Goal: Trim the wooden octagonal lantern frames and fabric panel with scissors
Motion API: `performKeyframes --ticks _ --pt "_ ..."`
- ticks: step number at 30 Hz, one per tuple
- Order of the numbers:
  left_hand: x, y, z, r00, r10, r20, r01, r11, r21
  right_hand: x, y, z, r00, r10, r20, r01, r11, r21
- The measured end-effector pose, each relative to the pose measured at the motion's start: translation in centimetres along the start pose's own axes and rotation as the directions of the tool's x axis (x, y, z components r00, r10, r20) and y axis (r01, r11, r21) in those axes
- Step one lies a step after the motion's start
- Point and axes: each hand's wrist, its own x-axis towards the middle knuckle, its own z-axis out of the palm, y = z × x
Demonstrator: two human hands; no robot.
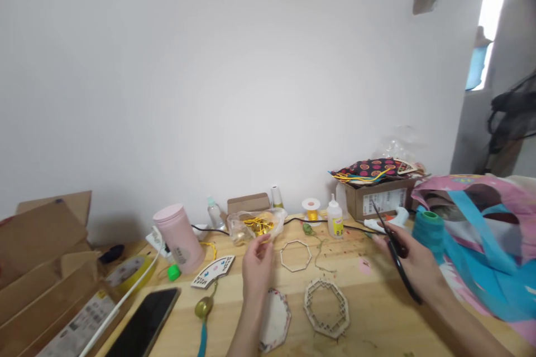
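Observation:
My left hand (257, 265) is raised over the middle of the table, fingers pinched together. What they hold, if anything, is too small to make out. Just behind the fingertips lies a clear plastic bag (239, 230) with gold pieces and yellow cord (260, 225). My right hand (412, 256) grips black scissors (397, 259), their tip pointing up and away. Between the hands lie a thin octagonal frame (282, 259) and a thicker wooden lattice octagon (309, 312). A pale octagonal panel with a patterned edge (276, 318) is partly hidden by my left forearm.
At left are cardboard boxes (46, 284), a phone (144, 321), a pink canister (180, 240) and a fan-shaped piece (213, 272). Behind stand a glue bottle (335, 218) and yellow thread spool (311, 211). At right are a glue gun (396, 218), teal thread cone (429, 231) and pink-blue bag (494, 245).

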Motion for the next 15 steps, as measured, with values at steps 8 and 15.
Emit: performKeyframes --ticks 8,15 --pt "0.5 -1.7 -0.9 0.996 -0.057 0.073 0.046 0.989 0.141 -0.4 0.1 0.5 0.99 -0.095 0.107 0.104 0.992 -0.077" --pt "-1.0 -2.7 0.1 0.983 -0.074 0.17 0.019 0.952 0.306 -1.8 -1.8 1.0 0.94 -0.29 0.18 0.298 0.954 -0.019"
